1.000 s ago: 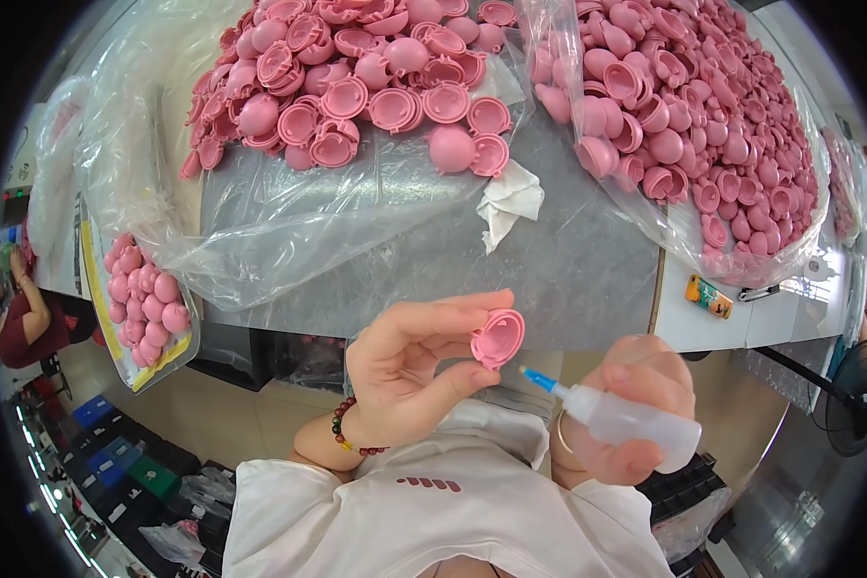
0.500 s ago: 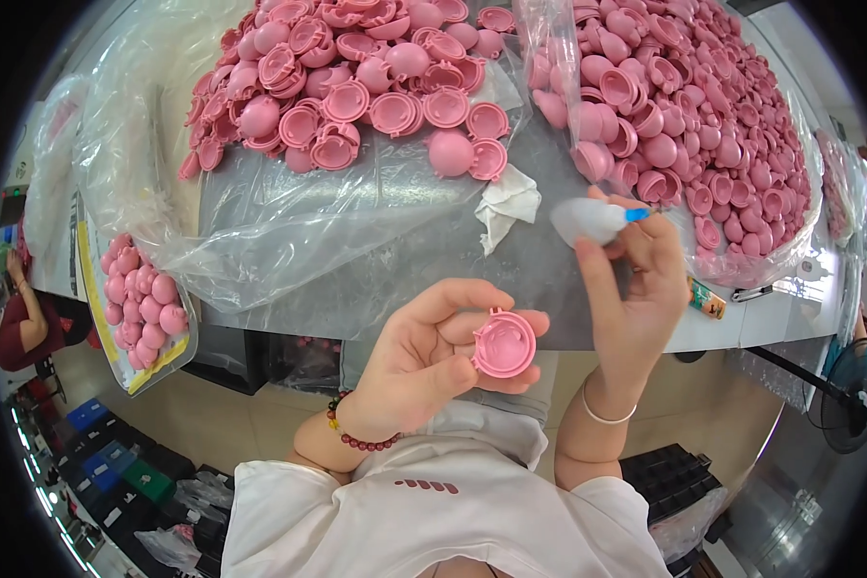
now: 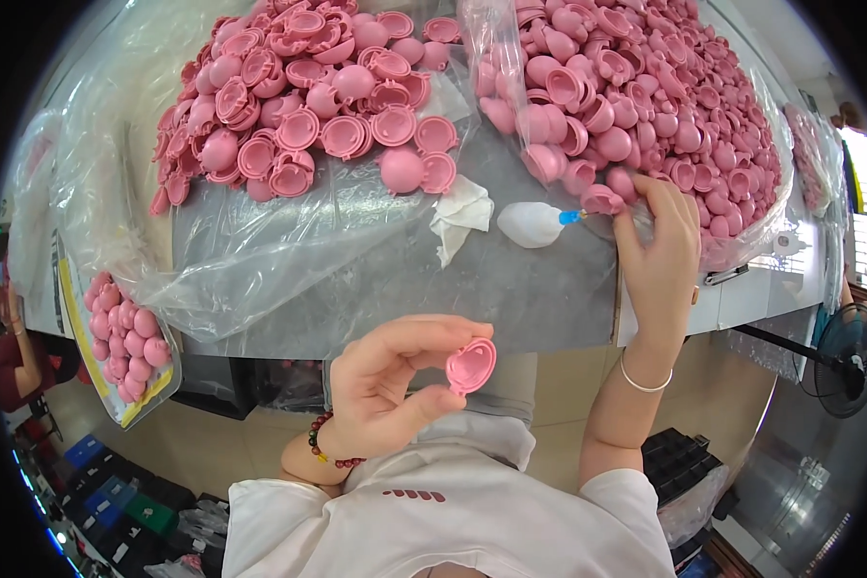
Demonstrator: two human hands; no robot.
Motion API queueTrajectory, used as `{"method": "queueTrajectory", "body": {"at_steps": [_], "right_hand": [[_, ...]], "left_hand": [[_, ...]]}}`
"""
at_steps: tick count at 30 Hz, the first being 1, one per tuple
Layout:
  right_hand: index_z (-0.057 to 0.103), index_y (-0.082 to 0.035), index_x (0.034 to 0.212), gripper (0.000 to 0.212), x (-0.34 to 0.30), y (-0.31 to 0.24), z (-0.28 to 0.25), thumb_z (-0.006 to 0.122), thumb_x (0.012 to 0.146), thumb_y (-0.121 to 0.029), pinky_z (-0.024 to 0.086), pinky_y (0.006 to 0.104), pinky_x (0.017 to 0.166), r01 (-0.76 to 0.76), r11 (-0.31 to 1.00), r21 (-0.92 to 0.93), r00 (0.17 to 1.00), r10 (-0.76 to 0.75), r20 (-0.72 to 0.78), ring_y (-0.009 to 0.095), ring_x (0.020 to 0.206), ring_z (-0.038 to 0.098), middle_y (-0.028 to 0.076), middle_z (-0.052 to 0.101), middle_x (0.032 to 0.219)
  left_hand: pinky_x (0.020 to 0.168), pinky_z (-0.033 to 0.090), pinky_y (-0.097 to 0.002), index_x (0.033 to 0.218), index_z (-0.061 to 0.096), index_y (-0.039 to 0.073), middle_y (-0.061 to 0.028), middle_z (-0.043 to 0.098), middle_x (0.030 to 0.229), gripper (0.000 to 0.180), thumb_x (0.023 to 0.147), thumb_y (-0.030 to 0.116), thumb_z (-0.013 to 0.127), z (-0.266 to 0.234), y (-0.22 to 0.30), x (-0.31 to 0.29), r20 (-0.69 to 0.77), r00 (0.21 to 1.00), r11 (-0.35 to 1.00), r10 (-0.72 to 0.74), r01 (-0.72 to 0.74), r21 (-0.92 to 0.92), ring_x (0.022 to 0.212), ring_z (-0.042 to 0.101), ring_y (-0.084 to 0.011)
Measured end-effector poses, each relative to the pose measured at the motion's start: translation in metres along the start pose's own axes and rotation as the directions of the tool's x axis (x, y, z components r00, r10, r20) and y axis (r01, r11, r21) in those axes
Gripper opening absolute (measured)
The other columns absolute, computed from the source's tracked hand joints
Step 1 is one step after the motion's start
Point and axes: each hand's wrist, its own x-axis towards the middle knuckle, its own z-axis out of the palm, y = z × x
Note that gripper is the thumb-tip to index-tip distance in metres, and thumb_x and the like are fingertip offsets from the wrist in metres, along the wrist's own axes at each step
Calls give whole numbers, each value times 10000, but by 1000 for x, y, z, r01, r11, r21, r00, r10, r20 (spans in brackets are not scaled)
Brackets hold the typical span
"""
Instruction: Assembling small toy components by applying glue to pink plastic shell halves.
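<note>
Between the thumb and fingers of my left hand (image 3: 385,380) is a pink plastic half-shell (image 3: 471,366), its hollow side turned up and to the right. My right hand (image 3: 660,231) reaches to the near edge of the large pile, with thumb and fingertips closed about another pink half-shell (image 3: 602,199). Whether that piece is lifted off its neighbours I cannot tell. Just left of these fingers a white squeeze bottle (image 3: 528,225) with a blue tip lies on its side on the grey table mat (image 3: 539,289). A crumpled white tissue (image 3: 462,217) is beside the bottle.
A large heap of pink shells (image 3: 674,106) fills a clear plastic bag at the right. Joined pairs and halves form another pile (image 3: 308,106) at the back left, by clear sheeting (image 3: 250,270). A tray (image 3: 169,380) at the left holds closed pink balls (image 3: 125,332).
The squeeze bottle has left my right hand and lies on the mat. That hand has moved right to the pink heap. My left hand has turned its half-shell.
</note>
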Motion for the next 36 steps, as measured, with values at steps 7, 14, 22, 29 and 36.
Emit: {"method": "queueTrajectory", "body": {"at_steps": [7, 14, 22, 29, 36], "right_hand": [[498, 10, 799, 127, -20, -6, -21, 571, 710, -45, 356, 235, 583, -151, 939, 308, 971, 199, -131, 133, 658, 468, 74, 549, 796], [529, 11, 869, 147, -42, -51, -14, 540, 723, 31, 345, 191, 484, -125, 785, 607, 925, -129, 357, 84, 538, 432, 45, 517, 725], [555, -12, 902, 218, -37, -58, -8, 610, 698, -65, 378, 272, 500, 91, 877, 471, 870, -300, 391, 212, 573, 460, 75, 481, 649], [519, -24, 848, 312, -35, -55, -14, 677, 636, -188, 382, 312, 518, 55, 954, 295, 922, -162, 352, 232, 605, 472, 73, 488, 689], [573, 1, 853, 320, -43, -52, -5, 677, 552, -27, 413, 275, 554, 98, 932, 349, 960, -181, 214, 201, 658, 523, 93, 535, 763]], "left_hand": [[862, 423, -337, 1070, 433, -69, -217, 481, 1099, 379, 723, -58, 585, -10, 2, -1, 54, 998, 998, 24, -21, -53, 1036, 496, -264], [786, 452, -314, 1057, 434, -53, -228, 500, 1063, 392, 729, 50, 621, -6, 3, 0, -4, 999, 996, -43, 42, -76, 931, 535, -228], [696, 504, -285, 1054, 433, -54, -242, 521, 1021, 430, 730, 130, 649, -1, 6, 1, -51, 990, 986, -133, 128, -103, 855, 572, -209], [869, 405, -325, 1115, 411, -73, -210, 482, 1121, 400, 755, -15, 573, -13, 6, -1, 67, 993, 980, -94, 104, -170, 1039, 493, -229], [717, 504, -292, 1058, 436, -64, -244, 509, 1048, 416, 723, 69, 643, -8, 3, 0, -45, 993, 993, -106, 104, -58, 898, 561, -215]]}}
